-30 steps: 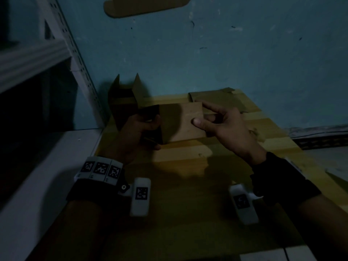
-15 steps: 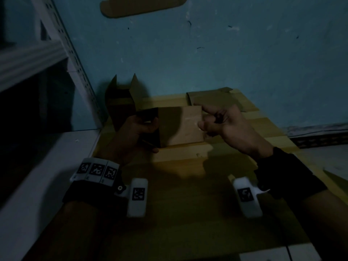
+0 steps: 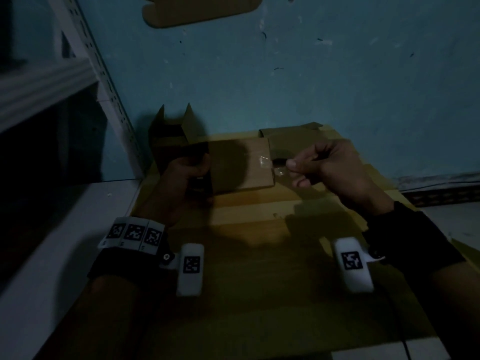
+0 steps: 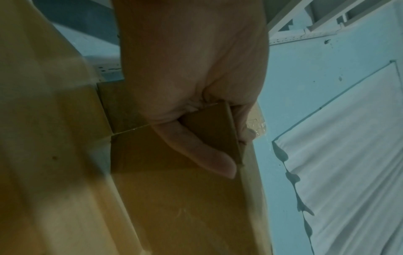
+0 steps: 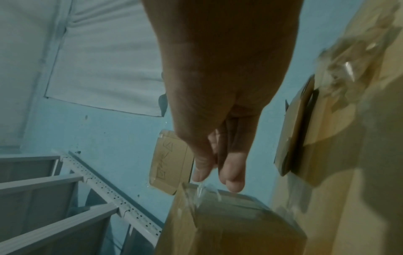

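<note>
Cardboard box is held over the far half of the counter, between the person's 2 hands; can't tell if its bottom touches the wood.

Room is dim. Blue wall sits behind everything, with 1 cardboard sheet stuck high on it. White shelf rack stands to the left, its perforated upright slanting down to the counter's back-left corner. The wooden counter is bare in its near half.

Open carton stands at the back left against the wall, flaps up, just behind the held box. Flat cardboard lies at the back right, near the wall.

The held box is small, brown and closed, its lit face turned toward the person.

Left hand: grip clamped on the box's left end, thumb across the near face, fingers wrapped behind.

Right hand: just right of the box, not touching it, grip pinched together on the tape.

Tape is 1 clear crinkled strip. One end is stuck on the box face near its right edge, and the rest bridges the short gap to the pinching fingertips.
</note>
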A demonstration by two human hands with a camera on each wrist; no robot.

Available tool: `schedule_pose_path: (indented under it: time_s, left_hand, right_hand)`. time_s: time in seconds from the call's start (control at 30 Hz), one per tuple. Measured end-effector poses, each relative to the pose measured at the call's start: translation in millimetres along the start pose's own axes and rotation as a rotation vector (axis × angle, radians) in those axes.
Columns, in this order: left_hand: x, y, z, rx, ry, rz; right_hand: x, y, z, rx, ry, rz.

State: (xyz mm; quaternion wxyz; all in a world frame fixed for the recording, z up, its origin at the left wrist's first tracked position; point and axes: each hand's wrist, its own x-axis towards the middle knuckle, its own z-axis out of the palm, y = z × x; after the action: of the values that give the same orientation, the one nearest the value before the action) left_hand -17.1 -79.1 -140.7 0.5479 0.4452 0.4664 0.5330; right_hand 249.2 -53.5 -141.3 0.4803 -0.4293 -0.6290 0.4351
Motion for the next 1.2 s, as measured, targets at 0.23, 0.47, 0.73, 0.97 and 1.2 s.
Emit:
schedule_pose_path:
  time_s: [0.23,0.47,0.73,0.97,1.2]
  left_hand:
    - [1.6,0.3,1.2,0.016,-0.041,-0.016]
    - [0.7,1.2,-2.4,0.043,0.007,-0.006]
    - [0.5,-1.0,6.0,0.085,-0.052,0.037]
    - [0.5,-2.0,15.9,0.135,-0.078,0.056]
    - [0.1,-3.0,16.3,0.150,-0.074,0.061]
  right_hand:
    - [1.5,7.4,-5.1,0.110,0.019,0.010]
    - [4.1,3.2,-17.9,0.349,0.081,0.106]
    - [-0.6,1.3,14.0,-0.050,-0.038,0.038]
    - [-6.7,0.5,34.2,-0.158,-0.020,-0.013]
    - [-5.8,-1.3,38.2,-0.049,0.016,-0.008]
